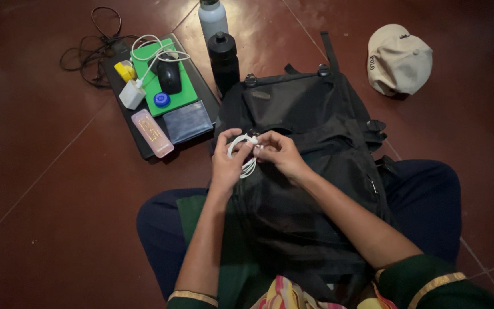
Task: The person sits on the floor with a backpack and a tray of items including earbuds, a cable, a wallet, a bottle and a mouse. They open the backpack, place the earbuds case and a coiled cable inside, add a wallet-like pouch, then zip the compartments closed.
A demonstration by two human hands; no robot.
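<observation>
Dark red floor tiles (47,229) lie all around a person who sits with a black bag (310,149) on the lap. Both hands meet on top of the bag. The left hand (228,163) grips a small coil of white cable (246,154). The right hand (278,151) pinches one end of it with the fingertips. The coil sits between the hands, a bit more in the left one, and its loops stand up and down. Far left, a green book (164,86), a mouse (169,75) and a white plug (132,94) lie on a dark board. Two bottles (218,46) stand behind the bag, and a cap (398,60) lies far right.
</observation>
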